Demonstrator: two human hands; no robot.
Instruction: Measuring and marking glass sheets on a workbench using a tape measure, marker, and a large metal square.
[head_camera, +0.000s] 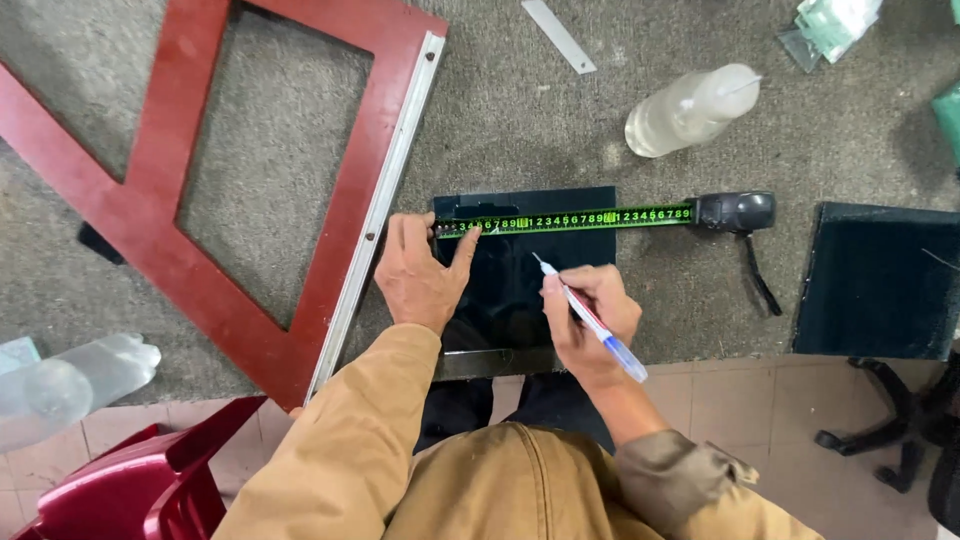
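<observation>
On a grey carpeted worktop (560, 120), seen from a camera on the person's head looking straight down, a dark glass sheet (510, 300) lies flat at the centre. It serves as the landmark for everything else.

Across the far edge of the glass sheet stretches a bright green tape measure (570, 218), running left to right. Its dark case (737, 211) rests on the carpet just past the sheet's right edge, with a strap trailing toward the person.

At the sheet's left edge, the left hand (418, 275) lies flat with fingers together, and its thumb presses the tape's end down onto the glass.

Over the sheet's right half, the right hand (590, 312) pinches a pen (590, 318) with a red and white barrel and a blue cap end. The pen's tip touches the glass just below the tape. Both arms wear tan sleeves.

Left of the glass sheet lies a large red frame (150, 200) with a pale metal strip (385, 190) along its nearer edge. Beyond the sheet, up and to the right, a clear plastic bottle (690, 108) lies on its side. A second dark sheet (880, 280) sits well apart to the right. Far left and nearer the person, another clear bottle (70, 385) lies beside a red plastic chair (140, 485).
</observation>
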